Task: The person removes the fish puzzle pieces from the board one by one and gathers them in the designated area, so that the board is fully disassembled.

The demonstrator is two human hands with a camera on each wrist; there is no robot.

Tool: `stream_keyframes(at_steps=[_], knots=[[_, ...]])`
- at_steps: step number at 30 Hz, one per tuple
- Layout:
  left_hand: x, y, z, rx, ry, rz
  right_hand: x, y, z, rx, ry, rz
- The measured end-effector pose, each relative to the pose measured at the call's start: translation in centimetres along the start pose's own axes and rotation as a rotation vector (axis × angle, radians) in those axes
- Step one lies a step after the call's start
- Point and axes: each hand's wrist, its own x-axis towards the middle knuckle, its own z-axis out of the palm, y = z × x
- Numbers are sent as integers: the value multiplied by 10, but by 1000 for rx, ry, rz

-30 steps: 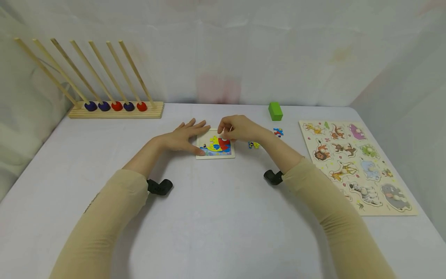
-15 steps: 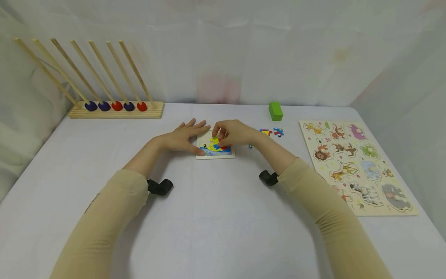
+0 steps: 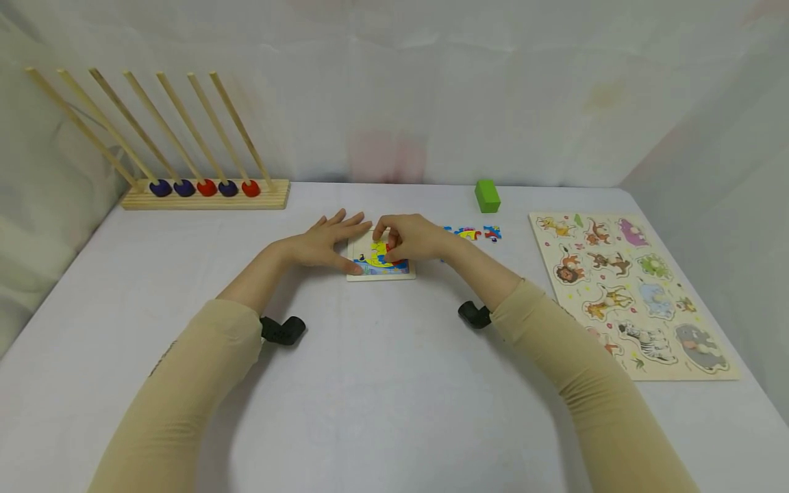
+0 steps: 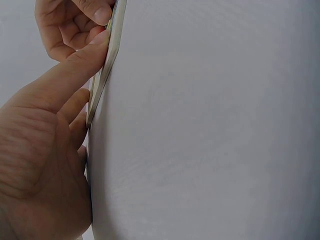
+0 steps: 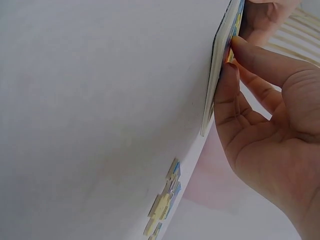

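A small jigsaw puzzle tray (image 3: pixel 385 278) with a pale frame lies flat on the white table, partly filled with yellow, red and blue picture pieces. My left hand (image 3: pixel 320 245) is spread at its left side, fingers straight, thumb resting on the tray's near left corner. In the left wrist view that thumb lies along the tray's edge (image 4: pixel 114 45). My right hand (image 3: pixel 416 236) is over the tray's right half, thumb and index finger pinching a red puzzle piece (image 3: pixel 399 263) low in the picture, mostly covered by the fingers. Loose puzzle pieces (image 3: pixel 468 233) lie just right of the hand.
A green block (image 3: pixel 487 196) stands at the back edge. To the right lies a large wooden animal peg puzzle (image 3: pixel 561 250). At the back left is a wooden rack (image 3: pixel 206 200) with tall rods and red and dark blue beads. Black wrist cameras (image 3: pixel 283 331) stick out from both sleeves.
My right hand has moved left and slightly nearer over the tray, bringing the red piece lower into the picture; it hardly moved in the last half second. My left hand has stayed still.
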Motion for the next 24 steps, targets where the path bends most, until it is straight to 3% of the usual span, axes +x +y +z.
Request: stream_keyframes(at_steps=[24], knots=[[-1,1,-1,18,-2,0,3,-2,2,-31,-6,31]])
